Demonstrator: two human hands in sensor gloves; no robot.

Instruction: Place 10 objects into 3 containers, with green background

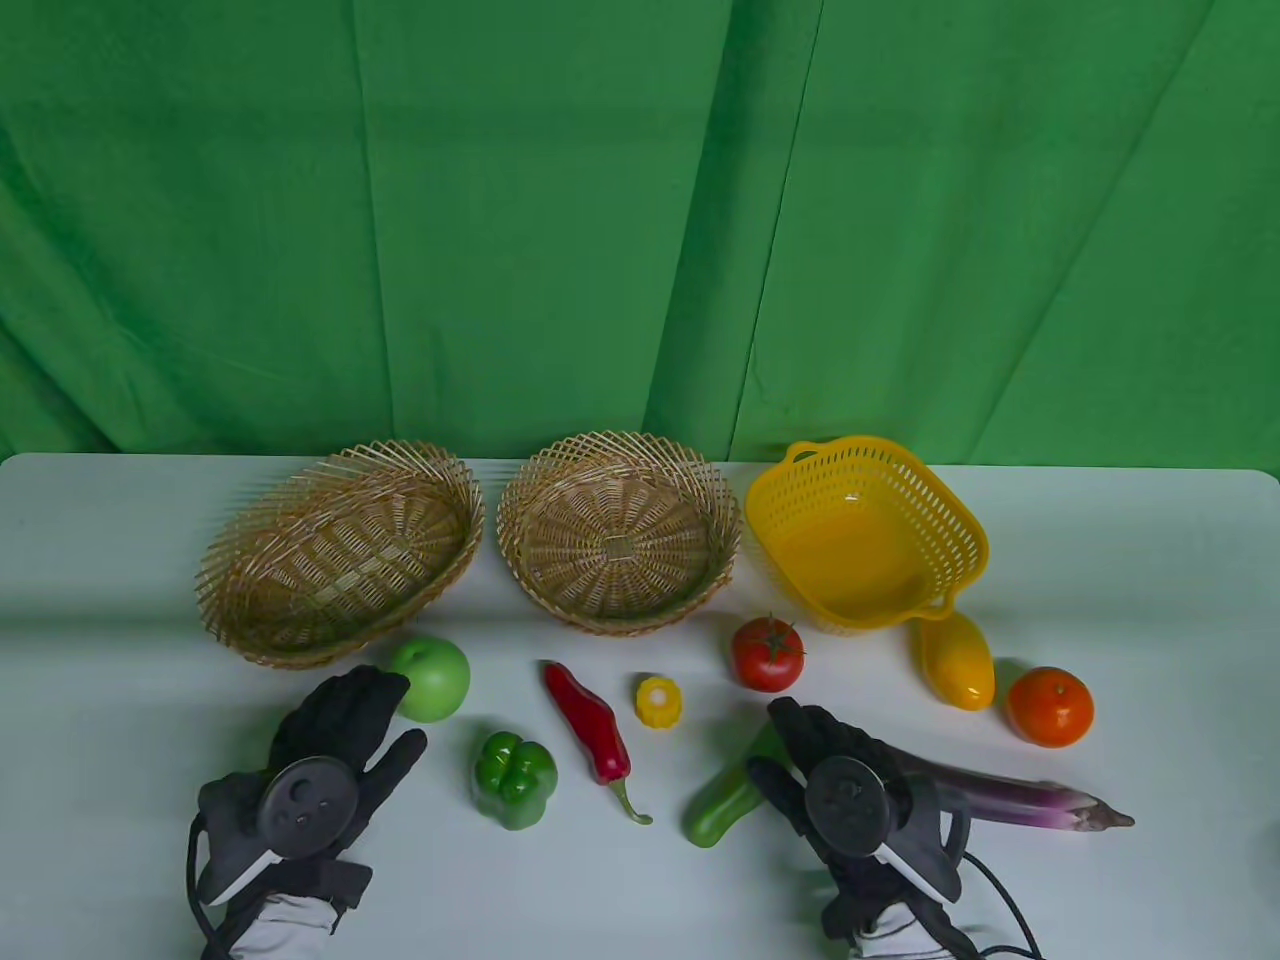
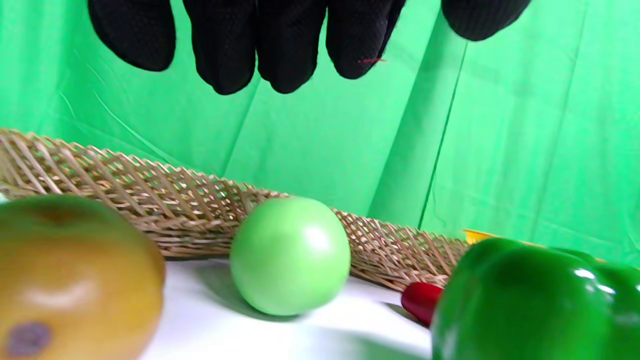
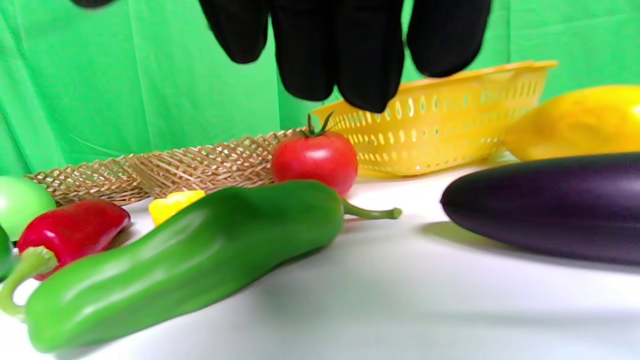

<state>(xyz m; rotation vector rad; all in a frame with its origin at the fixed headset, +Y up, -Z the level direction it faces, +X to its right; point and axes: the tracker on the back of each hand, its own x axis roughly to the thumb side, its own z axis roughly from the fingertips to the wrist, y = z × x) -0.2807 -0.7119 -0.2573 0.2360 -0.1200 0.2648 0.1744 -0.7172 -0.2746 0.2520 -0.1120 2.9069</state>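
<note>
My left hand (image 1: 372,718) hovers open and empty, fingertips next to a green apple (image 1: 431,678); its fingers (image 2: 280,45) hang above the apple (image 2: 290,256) in the left wrist view. A brown-yellow fruit (image 2: 65,280) lies close under this hand, hidden in the table view. My right hand (image 1: 792,745) is open and empty over a long green pepper (image 1: 722,808) and a purple eggplant (image 1: 1010,800); its fingers (image 3: 345,50) hang over the pepper (image 3: 190,260). At the back stand an oval wicker basket (image 1: 240,560), a round wicker basket (image 1: 520,510) and a yellow plastic basket (image 1: 960,520), all empty.
On the white table also lie a green bell pepper (image 1: 515,780), a red chili (image 1: 590,725), a small yellow pepper (image 1: 659,702), a tomato (image 1: 767,653), a yellow fruit (image 1: 957,660) and an orange (image 1: 1050,706). A green cloth hangs behind.
</note>
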